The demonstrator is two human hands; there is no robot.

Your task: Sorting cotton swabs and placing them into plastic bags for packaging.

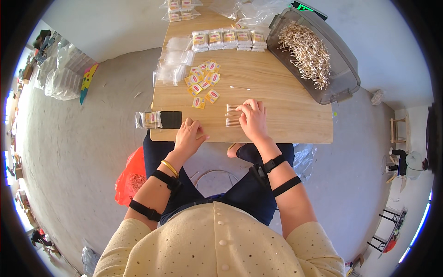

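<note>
My right hand (253, 121) is over small rows of cotton swabs (232, 122) on the wooden table, its bent fingertips pinched at the right ends of the upper swabs. Part of these swabs is hidden under the fingers. My left hand (188, 138) rests at the table's front edge with nothing visible in it, fingers loosely bent and thumb apart. Just left of it lies a black block (171, 119), with a clear packet of swabs (151, 119) against its left side. Small yellow-and-white printed cards (198, 102) lie scattered beyond. One loose swab (240, 87) lies farther off.
A grey translucent bin (344, 78) heaped with cotton swabs (304, 53) stands at the far right. Filled swab packets (229, 39) line the back, with clear empty bags (173, 67) at the left edge. A red plastic bag (129, 177) is on the floor.
</note>
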